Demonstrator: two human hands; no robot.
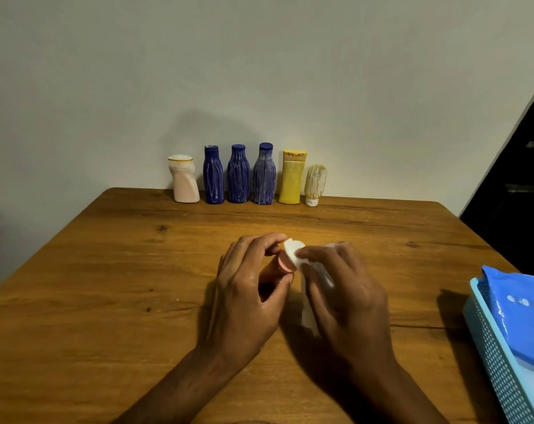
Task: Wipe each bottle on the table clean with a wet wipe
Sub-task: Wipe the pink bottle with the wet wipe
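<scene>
Wooden table (106,286): fills the near and middle scene, with its far edge against a pale wall.
Light blue perforated basket (492,356): at the near right edge of the table, partly cut off by the frame.
Blue wipes pack (516,310): lies in the basket; it carries small white print too blurred to read.
Left hand (247,298): near centre, fingers and thumb curled round the small orange bottle, gripping it.
Right hand (348,298): just right of the left hand, fingers pinching the wet wipe against the bottle's end.
Yellow bottle (291,179): stands in the far row, second from the right; no label can be read.
Three dark blue bottles (238,175): stand side by side in the middle of the far row, streaked with white.
Pale pink bottle (184,180): far row, left end, with a white cap.
Cream tube (314,185): far row, right end, standing on its white cap.
Wet wipe (294,255): white, bunched over the held bottle's end, trailing under the right hand.
Small orange bottle (282,264): held above the table centre, mostly hidden; no writing shows.
</scene>
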